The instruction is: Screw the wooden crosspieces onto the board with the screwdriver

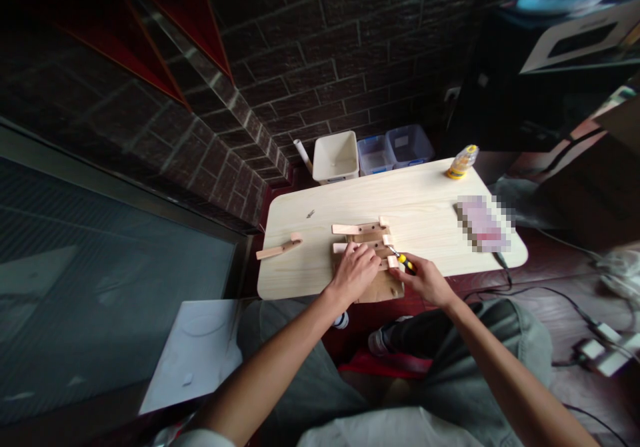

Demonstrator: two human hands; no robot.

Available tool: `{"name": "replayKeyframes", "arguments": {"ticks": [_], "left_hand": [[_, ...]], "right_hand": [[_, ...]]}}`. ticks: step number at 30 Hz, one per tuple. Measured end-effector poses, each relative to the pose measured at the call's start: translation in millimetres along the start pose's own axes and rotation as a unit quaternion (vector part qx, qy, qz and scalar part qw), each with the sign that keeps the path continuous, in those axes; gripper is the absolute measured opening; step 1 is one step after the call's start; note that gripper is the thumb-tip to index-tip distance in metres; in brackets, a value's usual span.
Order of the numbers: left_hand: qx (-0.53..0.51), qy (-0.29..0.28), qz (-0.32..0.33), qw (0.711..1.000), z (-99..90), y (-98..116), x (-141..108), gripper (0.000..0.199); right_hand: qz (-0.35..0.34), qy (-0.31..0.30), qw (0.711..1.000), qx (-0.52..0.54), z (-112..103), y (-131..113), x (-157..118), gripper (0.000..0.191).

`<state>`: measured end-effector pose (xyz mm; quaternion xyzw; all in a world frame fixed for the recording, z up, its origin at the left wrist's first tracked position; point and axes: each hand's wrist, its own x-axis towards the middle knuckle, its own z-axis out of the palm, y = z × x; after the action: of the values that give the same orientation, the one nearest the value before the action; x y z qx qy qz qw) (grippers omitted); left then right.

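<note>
My left hand (356,270) is closed over a pale wooden piece (341,248), pressing it down on a brown cardboard sheet (373,291). The fingers partly hide this piece and another below it. My right hand (425,280) grips a tool with a yellow-and-black handle (407,263). Its thin metal tip points up and left, close to the small block at the wooden piece's right end; whether it touches I cannot tell. Another wooden piece with dark holes (357,229) lies just above, with a small upright block at its end.
On the pale table (400,197) lie a separate wooden piece (280,249), small dark bits (311,213), a clear bottle-like container with yellow parts (463,161) and a blurred-out pink rectangle (483,223) with a cable. Behind stand a white bin (336,157) and clear boxes (409,145).
</note>
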<state>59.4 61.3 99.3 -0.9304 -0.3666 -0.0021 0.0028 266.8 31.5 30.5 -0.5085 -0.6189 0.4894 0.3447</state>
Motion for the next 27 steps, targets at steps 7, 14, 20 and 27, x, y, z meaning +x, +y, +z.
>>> {"name": "replayKeyframes", "arguments": {"ticks": [7,14,20,27], "left_hand": [[-0.035,0.002,-0.013,0.999,-1.7,-1.6,1.6,0.012],[-0.055,0.011,-0.028,0.998,-2.8,-3.8,1.3,0.010],[-0.062,0.014,-0.030,0.998,-2.9,-4.1,1.2,0.010],[-0.048,0.007,-0.010,0.999,-4.7,-3.8,0.5,0.015]], "right_hand": [[0.000,-0.003,1.000,-0.009,-1.2,-0.4,0.0,0.041],[-0.006,-0.006,1.000,-0.011,-2.6,-4.9,0.3,0.041],[-0.012,-0.005,1.000,-0.005,-2.2,-4.1,0.4,0.041],[-0.005,-0.007,1.000,0.002,-1.6,-3.2,0.1,0.040]]}}
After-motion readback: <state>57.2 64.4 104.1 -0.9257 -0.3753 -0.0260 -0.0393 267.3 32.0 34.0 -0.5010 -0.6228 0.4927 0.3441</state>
